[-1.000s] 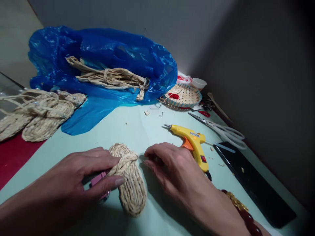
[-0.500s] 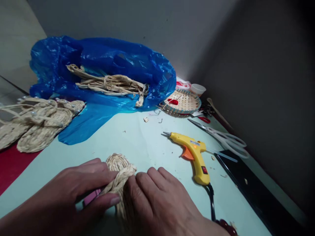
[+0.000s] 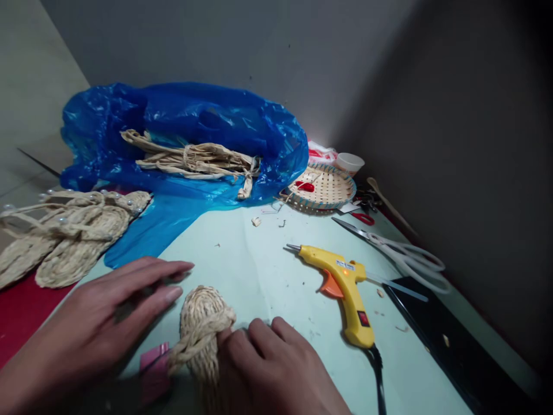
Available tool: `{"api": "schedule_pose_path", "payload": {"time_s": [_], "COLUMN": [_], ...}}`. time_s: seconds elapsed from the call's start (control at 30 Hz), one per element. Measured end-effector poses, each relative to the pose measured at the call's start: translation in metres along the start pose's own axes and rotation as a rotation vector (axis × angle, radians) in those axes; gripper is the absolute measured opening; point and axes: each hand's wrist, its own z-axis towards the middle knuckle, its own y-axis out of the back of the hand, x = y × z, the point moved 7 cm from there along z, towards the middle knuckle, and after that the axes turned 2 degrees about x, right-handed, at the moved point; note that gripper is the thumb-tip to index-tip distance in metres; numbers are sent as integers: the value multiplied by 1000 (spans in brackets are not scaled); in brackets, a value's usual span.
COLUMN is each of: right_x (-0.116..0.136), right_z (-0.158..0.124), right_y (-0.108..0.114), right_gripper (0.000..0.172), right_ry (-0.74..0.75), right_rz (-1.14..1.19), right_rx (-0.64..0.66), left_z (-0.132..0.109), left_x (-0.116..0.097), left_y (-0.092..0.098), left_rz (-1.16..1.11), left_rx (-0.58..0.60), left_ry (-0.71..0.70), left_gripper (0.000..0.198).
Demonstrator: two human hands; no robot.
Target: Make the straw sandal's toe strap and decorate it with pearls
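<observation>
A small woven straw sandal [image 3: 202, 323] with a braided strap lies on the pale green table [image 3: 259, 265] near the bottom edge. My right hand [image 3: 268, 369] rests on it from the right, fingers curled over the sole and the end of the strap. My left hand [image 3: 99, 323] hovers just left of the sandal, fingers stretched out and apart, holding nothing. A pink object [image 3: 154, 369] lies under the strap, partly hidden.
A yellow glue gun [image 3: 345, 291] lies to the right, its cord running down. White scissors [image 3: 401, 253], a black flat slab [image 3: 449, 340], a round woven tray [image 3: 322, 187], a blue plastic bag [image 3: 185, 144] with straw bundles [image 3: 194, 158], and finished straw sandals [image 3: 64, 236] at left.
My left hand let go of the sandal's strap and lifted away to the left with fingers spread. My right hand came onto the sandal from the right. The view tilted upward.
</observation>
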Motion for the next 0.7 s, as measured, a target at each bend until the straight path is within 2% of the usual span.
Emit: {"api": "schedule_pose_path", "payload": {"time_s": [0.1, 0.17, 0.23, 0.3, 0.37, 0.43, 0.57, 0.7], "right_x": [2, 6, 6, 9, 14, 14, 7, 7], "right_z": [0, 0, 1, 2, 2, 1, -4, -6], "right_y": [-3, -6, -6, -1, 3, 3, -1, 6], "right_gripper": [3, 7, 24, 48, 70, 77, 69, 38], "right_ry": [64, 52, -28, -64, 8, 54, 78, 129], "right_rz": [28, 20, -23, -57, -45, -24, 13, -26], "right_rx": [67, 87, 48, -4, 14, 78, 118, 17], "left_z": [9, 9, 6, 4, 2, 1, 0, -6], "left_x": [-6, -12, -17, -20, -20, -18, -15, -15], "left_y": [-9, -18, -23, -24, -24, -25, -27, -22], "left_rz": [34, 36, 9, -44, -89, -124, -239, -377], "left_rx": [138, 260, 310, 303, 272, 243, 220, 240], "left_ry": [31, 29, 36, 56, 89, 114, 164, 195], "left_gripper": [39, 48, 52, 50, 47, 42, 28, 25]}}
